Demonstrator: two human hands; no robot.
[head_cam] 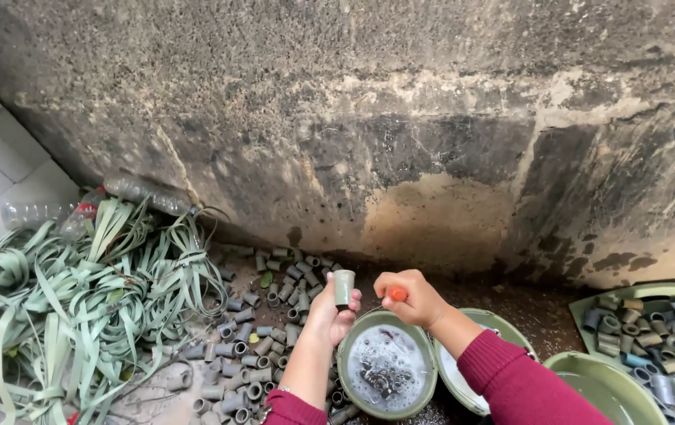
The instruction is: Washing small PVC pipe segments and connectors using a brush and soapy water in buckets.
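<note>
Grey tube (343, 286), orange tool (398, 294), green bowl (343, 370).

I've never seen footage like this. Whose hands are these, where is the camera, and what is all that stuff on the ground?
The one picture comes from a camera on a person's head, looking down at their own bare hands. The left hand holds a short grey tube piece upright. The right hand grips something small and orange. Below them sits a green bowl of soapy water. Many more grey tube pieces lie on the ground, beside a heap of pale green straps, under a stained wall.

Clear plastic bottles (38, 212) (upper left)
</note>
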